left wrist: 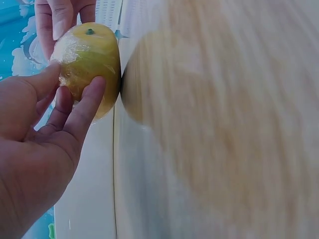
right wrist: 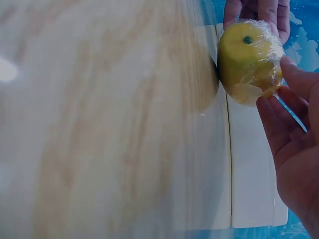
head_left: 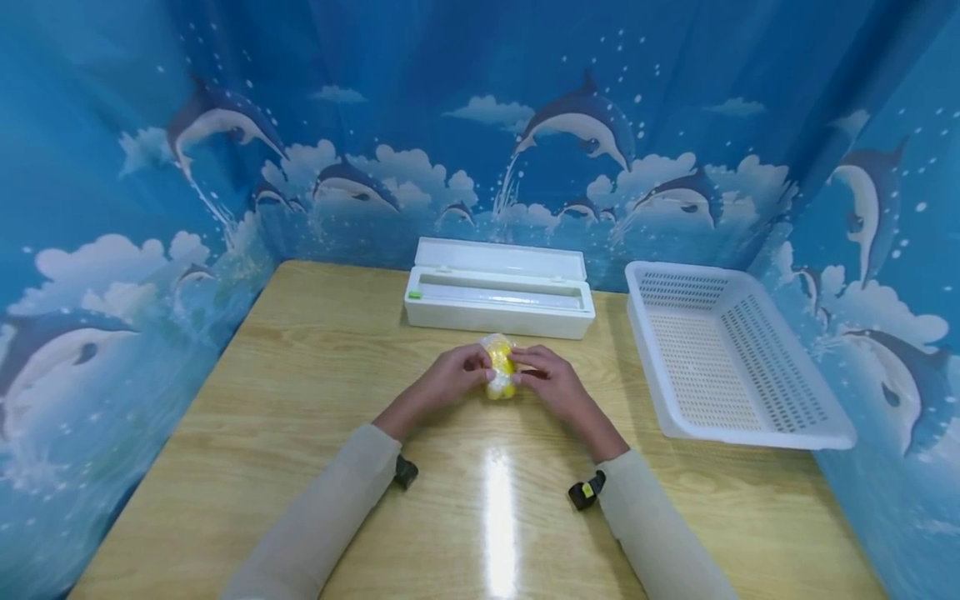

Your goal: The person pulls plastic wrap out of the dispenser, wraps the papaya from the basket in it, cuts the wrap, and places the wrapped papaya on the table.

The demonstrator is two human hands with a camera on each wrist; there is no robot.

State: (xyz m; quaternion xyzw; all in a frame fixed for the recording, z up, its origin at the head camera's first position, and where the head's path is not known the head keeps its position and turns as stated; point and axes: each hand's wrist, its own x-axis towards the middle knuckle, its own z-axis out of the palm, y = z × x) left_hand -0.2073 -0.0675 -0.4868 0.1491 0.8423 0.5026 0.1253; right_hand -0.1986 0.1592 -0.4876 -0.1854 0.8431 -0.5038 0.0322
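Note:
A yellow fruit (head_left: pixel 501 365) with a small green stem end is wrapped in shiny clear plastic film (right wrist: pixel 266 47). It rests on the wooden table between both hands. My left hand (head_left: pixel 457 372) holds its left side, thumb and fingertips pressed on the film, as the left wrist view shows. From the other side my right hand (head_left: pixel 551 379) holds it, with thumb (right wrist: pixel 295 74) and fingertips at the wrinkled film. The film lies close round the fruit, bunched and creased on the side facing away from the table. The palms stay off the fruit.
Just behind the hands stands a long white box (head_left: pixel 498 312) with its lid raised, a clear film roll inside and a green tab (head_left: pixel 415 295) on its left end. A white perforated plastic basket (head_left: pixel 667 412) sits at the right. Blue dolphin-print curtains (head_left: pixel 450 100) surround the table (head_left: pixel 300 375).

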